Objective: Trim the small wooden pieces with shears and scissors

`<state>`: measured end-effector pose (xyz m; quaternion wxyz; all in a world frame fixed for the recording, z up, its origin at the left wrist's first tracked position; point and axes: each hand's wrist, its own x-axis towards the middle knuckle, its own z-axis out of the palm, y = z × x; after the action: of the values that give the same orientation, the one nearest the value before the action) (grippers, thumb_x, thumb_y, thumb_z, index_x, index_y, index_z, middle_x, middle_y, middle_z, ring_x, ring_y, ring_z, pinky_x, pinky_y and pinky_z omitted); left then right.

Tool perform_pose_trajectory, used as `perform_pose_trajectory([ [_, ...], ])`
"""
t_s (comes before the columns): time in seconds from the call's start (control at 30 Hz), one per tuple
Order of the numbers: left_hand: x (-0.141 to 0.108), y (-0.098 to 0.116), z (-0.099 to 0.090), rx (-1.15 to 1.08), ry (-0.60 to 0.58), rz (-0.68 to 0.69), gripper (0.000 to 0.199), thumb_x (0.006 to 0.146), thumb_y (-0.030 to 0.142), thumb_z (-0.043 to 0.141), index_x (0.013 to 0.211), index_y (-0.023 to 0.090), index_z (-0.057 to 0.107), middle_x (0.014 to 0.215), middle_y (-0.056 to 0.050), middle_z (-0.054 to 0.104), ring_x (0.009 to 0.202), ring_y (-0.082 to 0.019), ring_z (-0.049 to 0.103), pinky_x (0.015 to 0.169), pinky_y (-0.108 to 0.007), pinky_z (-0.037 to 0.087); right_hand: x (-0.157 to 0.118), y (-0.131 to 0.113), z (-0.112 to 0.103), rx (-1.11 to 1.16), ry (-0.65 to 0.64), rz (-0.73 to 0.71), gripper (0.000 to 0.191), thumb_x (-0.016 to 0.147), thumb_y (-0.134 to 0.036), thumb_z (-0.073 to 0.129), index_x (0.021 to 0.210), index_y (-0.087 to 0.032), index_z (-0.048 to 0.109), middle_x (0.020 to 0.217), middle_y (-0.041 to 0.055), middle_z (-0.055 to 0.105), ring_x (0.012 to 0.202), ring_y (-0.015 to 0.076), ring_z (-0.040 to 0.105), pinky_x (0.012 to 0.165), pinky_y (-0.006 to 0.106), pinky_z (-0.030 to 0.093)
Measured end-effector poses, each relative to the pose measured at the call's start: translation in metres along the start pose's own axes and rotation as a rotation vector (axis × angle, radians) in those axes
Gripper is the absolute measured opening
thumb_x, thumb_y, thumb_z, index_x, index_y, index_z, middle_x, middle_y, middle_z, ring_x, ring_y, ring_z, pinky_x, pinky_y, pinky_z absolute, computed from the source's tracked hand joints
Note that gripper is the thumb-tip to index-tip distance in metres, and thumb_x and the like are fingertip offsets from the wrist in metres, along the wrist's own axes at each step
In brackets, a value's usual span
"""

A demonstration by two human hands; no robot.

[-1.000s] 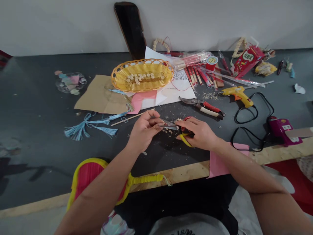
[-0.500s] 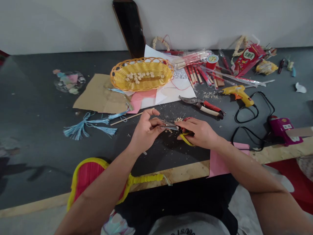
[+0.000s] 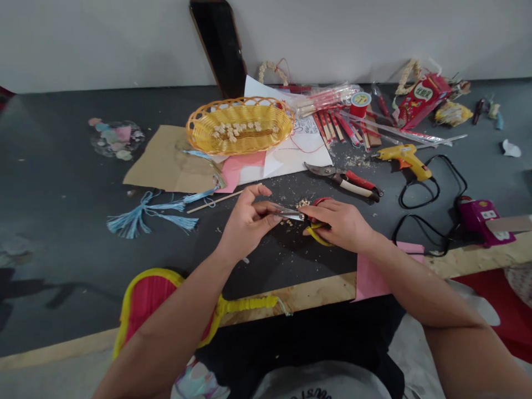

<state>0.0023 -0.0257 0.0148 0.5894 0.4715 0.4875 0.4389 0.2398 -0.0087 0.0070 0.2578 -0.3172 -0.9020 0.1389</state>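
My right hand [image 3: 343,223] is closed round the red and yellow handles of a pair of scissors [image 3: 318,235]. The metal blades reach left to the fingertips of my left hand [image 3: 251,219]. My left thumb and fingers are pinched together at the blade tips, and what lies between them is too small to make out. Pale little pieces [image 3: 303,204] and crumbs are scattered on the dark tabletop just behind and under the scissors.
Behind my hands stands a yellow woven basket [image 3: 199,141] with pale bits inside. Pruning shears [image 3: 353,184], a yellow glue gun [image 3: 405,160] and its black cord lie rightward. Blue tassels [image 3: 139,216] lie left. A yellow-edged red fan [image 3: 152,293] rests at the front edge.
The scissor blades look slightly closer together than before. Both hands stay in nearly the same place.
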Motion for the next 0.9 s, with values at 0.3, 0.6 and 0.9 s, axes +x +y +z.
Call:
perform_pose_trajectory([
  [0.3, 0.0015, 0.0029, 0.001, 0.08, -0.017, 0.032, 0.045, 0.07, 0.019, 0.071, 0.105, 0.022, 0.043, 0.071, 0.006, 0.065, 0.065, -0.011, 0.065, 0.061, -0.023, 0.047, 0.0039, -0.0077, -0.0017, 0.027, 0.033, -0.012, 0.034, 0.088, -0.033, 0.068, 0.117, -0.015, 0.066, 0.094, 0.0091, 0.073, 0.089, 0.0205, 0.069, 0.082, 0.031, 0.056],
  [0.6, 0.0005, 0.0047, 0.0024, 0.076, -0.027, 0.012, 0.047, 0.071, 0.017, 0.07, 0.11, 0.021, 0.043, 0.072, 0.005, 0.066, 0.066, -0.012, 0.067, 0.062, -0.023, 0.049, 0.0014, -0.0055, 0.0006, 0.076, -0.007, 0.005, 0.034, 0.09, -0.036, 0.066, 0.118, -0.016, 0.066, 0.093, 0.0085, 0.073, 0.087, 0.0183, 0.069, 0.079, 0.028, 0.055],
  [0.9, 0.0001, 0.0038, 0.0025, 0.073, -0.02, 0.007, 0.046, 0.074, 0.019, 0.071, 0.111, 0.022, 0.045, 0.074, 0.004, 0.066, 0.071, -0.015, 0.07, 0.063, -0.025, 0.052, 0.0, -0.0037, -0.0014, 0.001, -0.052, 0.023, 0.033, 0.088, -0.021, 0.062, 0.121, -0.02, 0.066, 0.098, 0.0068, 0.074, 0.09, 0.0182, 0.069, 0.08, 0.029, 0.055],
])
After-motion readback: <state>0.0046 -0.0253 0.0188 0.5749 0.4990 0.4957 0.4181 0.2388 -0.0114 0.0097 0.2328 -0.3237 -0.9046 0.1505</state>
